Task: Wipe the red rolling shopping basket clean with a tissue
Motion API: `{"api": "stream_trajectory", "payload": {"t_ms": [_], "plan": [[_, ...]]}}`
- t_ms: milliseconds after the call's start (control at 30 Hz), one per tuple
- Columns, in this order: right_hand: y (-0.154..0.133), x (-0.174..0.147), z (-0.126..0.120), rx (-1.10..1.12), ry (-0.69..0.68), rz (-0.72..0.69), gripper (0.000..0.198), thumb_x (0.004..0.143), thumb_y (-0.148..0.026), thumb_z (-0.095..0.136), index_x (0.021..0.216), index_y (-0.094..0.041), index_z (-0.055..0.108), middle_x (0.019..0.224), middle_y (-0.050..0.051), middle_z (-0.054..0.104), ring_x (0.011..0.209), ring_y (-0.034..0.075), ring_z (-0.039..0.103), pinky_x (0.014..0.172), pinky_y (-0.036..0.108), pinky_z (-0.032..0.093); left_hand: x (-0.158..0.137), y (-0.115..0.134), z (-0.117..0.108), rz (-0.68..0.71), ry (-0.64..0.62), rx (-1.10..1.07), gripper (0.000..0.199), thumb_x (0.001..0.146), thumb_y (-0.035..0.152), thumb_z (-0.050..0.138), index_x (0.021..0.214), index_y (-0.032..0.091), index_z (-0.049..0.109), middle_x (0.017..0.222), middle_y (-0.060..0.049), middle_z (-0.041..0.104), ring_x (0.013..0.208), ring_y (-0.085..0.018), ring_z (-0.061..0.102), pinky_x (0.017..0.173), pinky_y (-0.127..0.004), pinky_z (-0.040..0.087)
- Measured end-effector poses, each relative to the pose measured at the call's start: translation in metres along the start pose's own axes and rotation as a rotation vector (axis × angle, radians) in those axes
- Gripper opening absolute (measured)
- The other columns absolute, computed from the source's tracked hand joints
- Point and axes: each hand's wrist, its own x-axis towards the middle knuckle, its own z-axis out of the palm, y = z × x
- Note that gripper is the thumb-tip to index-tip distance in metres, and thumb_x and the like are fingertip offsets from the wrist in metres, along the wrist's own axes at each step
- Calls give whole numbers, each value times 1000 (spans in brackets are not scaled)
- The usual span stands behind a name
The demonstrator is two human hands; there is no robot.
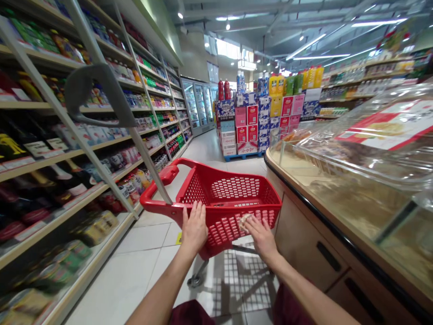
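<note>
A red plastic basket trolley (233, 187) with holed walls stands sideways in front of me. My left hand (195, 228) rests on its near side by the rim, fingers stretched out flat and holding nothing. Lower on the same side, my right hand (262, 237) presses a crumpled pale cloth (245, 222) against the holed wall. Part of the cloth is hidden under the fingers. No goods show inside the basket. A grey pole (149, 160) with a dark grey loop handle (101, 97) slants up at the trolley's handle end.
Drink shelves (125, 95) line the left side. Close on the right stands a wood-fronted counter (304, 234) carrying clear plastic food packs (382, 131). Stacked drink cartons (246, 124) stand ahead on a blue pallet (237, 157), with glass-door fridges (199, 104) beyond.
</note>
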Motion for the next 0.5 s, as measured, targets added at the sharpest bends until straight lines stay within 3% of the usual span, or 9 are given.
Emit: {"api": "stream_trajectory", "payload": {"t_ms": [100, 267, 433, 500], "plan": [[17, 1, -6, -34, 83, 58, 41, 80, -5, 33, 112, -21, 55, 118, 5, 54, 117, 17, 40, 101, 41, 18, 0, 2, 5, -14, 7, -1, 56, 67, 15, 39, 122, 6, 40, 131, -13, 40, 125, -24, 28, 105, -47, 8], [38, -11, -12, -64, -93, 100, 44, 75, -1, 35, 103, -24, 60, 109, 2, 61, 109, 18, 49, 98, 40, 23, -5, 1, 10, -25, 38, -7, 56, 67, 14, 37, 123, 6, 40, 131, -13, 38, 124, -24, 29, 104, -48, 10], [56, -14, -23, -131, -39, 162, 49, 75, -2, 33, 115, -22, 52, 122, 5, 50, 119, 18, 38, 100, 42, 18, -9, 0, 12, -26, 46, -2, 56, 68, 15, 37, 124, 5, 38, 133, -12, 36, 125, -24, 27, 104, -48, 11], [64, -20, -21, -155, -89, 221, 49, 73, -2, 32, 113, -22, 53, 121, 5, 51, 116, 19, 41, 98, 44, 21, -10, 0, 12, -28, 50, -1, 56, 69, 15, 37, 124, 6, 38, 133, -12, 36, 125, -24, 27, 104, -48, 11]]}}
